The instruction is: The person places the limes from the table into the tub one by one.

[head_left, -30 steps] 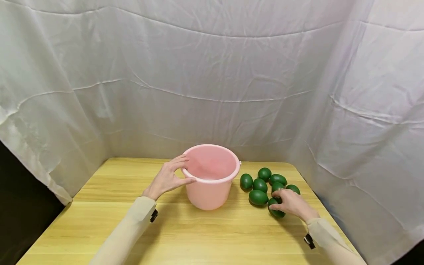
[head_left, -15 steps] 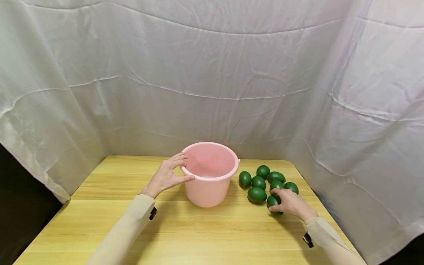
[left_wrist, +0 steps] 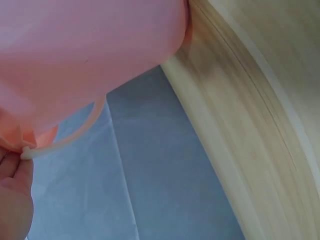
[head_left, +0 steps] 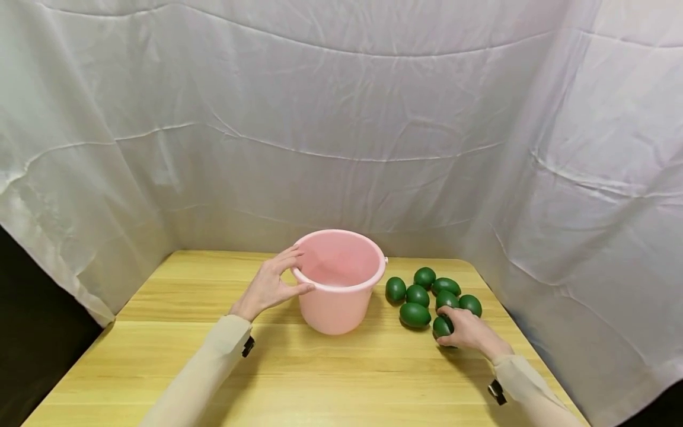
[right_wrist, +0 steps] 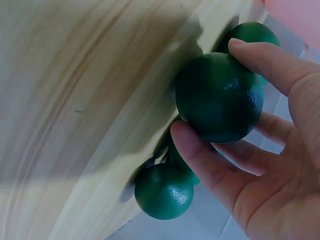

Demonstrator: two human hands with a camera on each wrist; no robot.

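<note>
A pink bucket (head_left: 335,311) stands upright on the wooden table. My left hand (head_left: 269,287) grips its left rim, thumb outside and fingertips over the inner side. In the left wrist view, part of the hand (left_wrist: 14,195) shows beside the whitish bucket handle (left_wrist: 82,131). To the bucket's right lie several smooth, dark green, egg-shaped fruits (head_left: 414,315), like avocados. My right hand (head_left: 469,330) holds the nearest one between thumb and fingers. The right wrist view shows this glossy fruit (right_wrist: 220,97) with the thumb on one side and fingers on the other.
Other green fruits (head_left: 446,287) lie close together just beyond my right hand, between bucket and table edge. A pale curtain (head_left: 341,148) hangs behind and along both sides of the wooden table (head_left: 320,379).
My right thumb and fingers have closed in on the nearest green fruit, which stays about where it was. My left hand keeps its hold on the bucket rim.
</note>
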